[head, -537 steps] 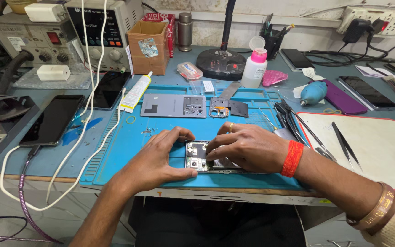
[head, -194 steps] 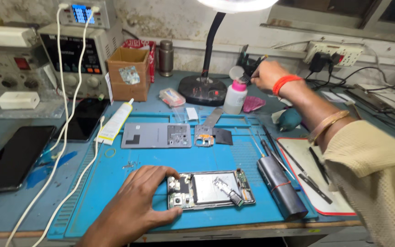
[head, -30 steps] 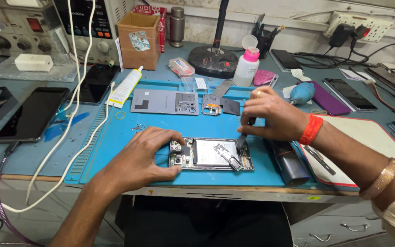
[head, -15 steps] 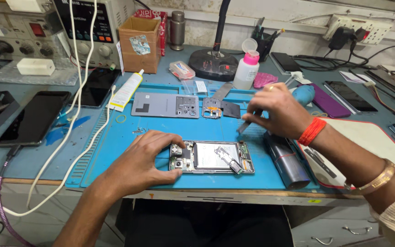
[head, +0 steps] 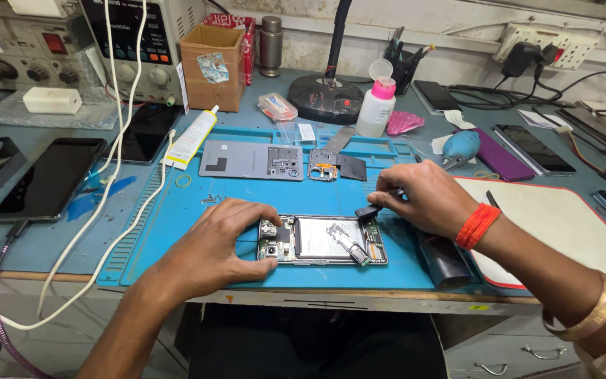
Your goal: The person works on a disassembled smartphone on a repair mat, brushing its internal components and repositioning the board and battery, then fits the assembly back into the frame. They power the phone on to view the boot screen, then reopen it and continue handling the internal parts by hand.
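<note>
Lower centre-left: left hand (head: 208, 249), fingers spread, pressing the opened phone's (head: 322, 240) left end. Centre, on blue mat (head: 177, 217): opened phone, lying flat. Centre-right: right hand (head: 419, 200), fingertips pinched on small black tool (head: 367, 211) touching the phone's upper right edge.

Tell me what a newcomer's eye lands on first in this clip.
The opened phone at the front of the blue mat, its insides bare. The left hand steadies its left end, while the right hand holds a small dark tool over its right end. Behind lie the grey back cover and a white glue tube to its left.
</note>
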### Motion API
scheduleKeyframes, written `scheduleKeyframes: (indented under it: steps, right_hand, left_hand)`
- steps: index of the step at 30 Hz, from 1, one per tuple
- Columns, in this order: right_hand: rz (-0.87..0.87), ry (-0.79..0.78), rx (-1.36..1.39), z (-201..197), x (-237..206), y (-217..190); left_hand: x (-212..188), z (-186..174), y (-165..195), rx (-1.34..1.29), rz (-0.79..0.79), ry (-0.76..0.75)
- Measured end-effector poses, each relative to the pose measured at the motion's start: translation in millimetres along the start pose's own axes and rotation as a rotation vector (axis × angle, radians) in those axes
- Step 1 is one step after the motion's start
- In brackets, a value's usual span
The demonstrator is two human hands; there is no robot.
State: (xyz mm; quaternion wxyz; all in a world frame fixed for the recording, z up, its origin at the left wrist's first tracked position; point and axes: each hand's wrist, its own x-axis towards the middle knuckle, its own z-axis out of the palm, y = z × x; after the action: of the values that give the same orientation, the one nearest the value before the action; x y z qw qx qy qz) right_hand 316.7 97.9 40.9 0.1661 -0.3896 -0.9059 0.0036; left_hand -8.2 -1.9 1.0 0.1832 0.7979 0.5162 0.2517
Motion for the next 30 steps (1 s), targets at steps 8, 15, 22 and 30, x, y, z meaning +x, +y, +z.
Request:
scheduleKeyframes:
  steps: [8, 15, 22, 30]
  right_hand:
    - [-0.051, -0.034, 0.049, -7, -1, 8]
    - [-0.228, -0.051, -0.060, -4, 7, 19]
    - [-0.321, -0.123, 0.040, -6, 13, 39]
    - [-0.399, -0.214, 0.123, -4, 14, 27]
  left_hand:
    - [0, 1, -1, 0.000, -0.029, -0.014]
    - [1, 1, 0, 0.016, -0.038, -0.021]
    - [-2, 2, -3, -0.018, -0.006, -0.001]
    - [0, 2, -2, -0.017, -0.009, 0.004]
